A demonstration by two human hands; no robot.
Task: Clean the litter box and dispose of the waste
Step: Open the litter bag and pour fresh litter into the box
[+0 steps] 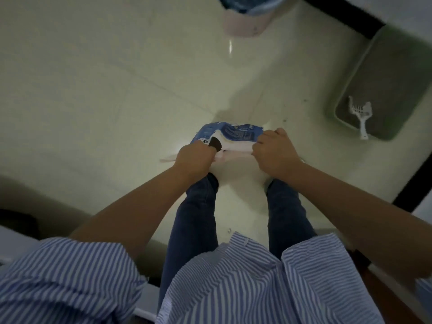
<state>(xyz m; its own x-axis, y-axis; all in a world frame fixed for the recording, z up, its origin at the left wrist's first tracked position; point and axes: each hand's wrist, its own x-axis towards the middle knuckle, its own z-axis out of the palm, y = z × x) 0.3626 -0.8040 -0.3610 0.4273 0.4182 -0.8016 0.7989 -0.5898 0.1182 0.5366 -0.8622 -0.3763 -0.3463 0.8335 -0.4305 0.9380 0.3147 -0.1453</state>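
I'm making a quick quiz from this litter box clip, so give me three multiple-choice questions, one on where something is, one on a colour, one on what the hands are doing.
1. Where is the white scoop?
A. Lying in the grey litter box
B. In the left hand
C. On the floor by the bin

2. What colour is the printed bag being held?
A. Red and black
B. Blue and white
C. Plain green

3. What are the hands doing?
A. Both hang idle
B. Only the right hand holds the bag
C. Both grip the bag

Answers:
1 A, the scoop rests inside the box at its near end.
2 B, the bag shows blue print on white.
3 C, the left hand and right hand each have fingers curled on an end of the bag.
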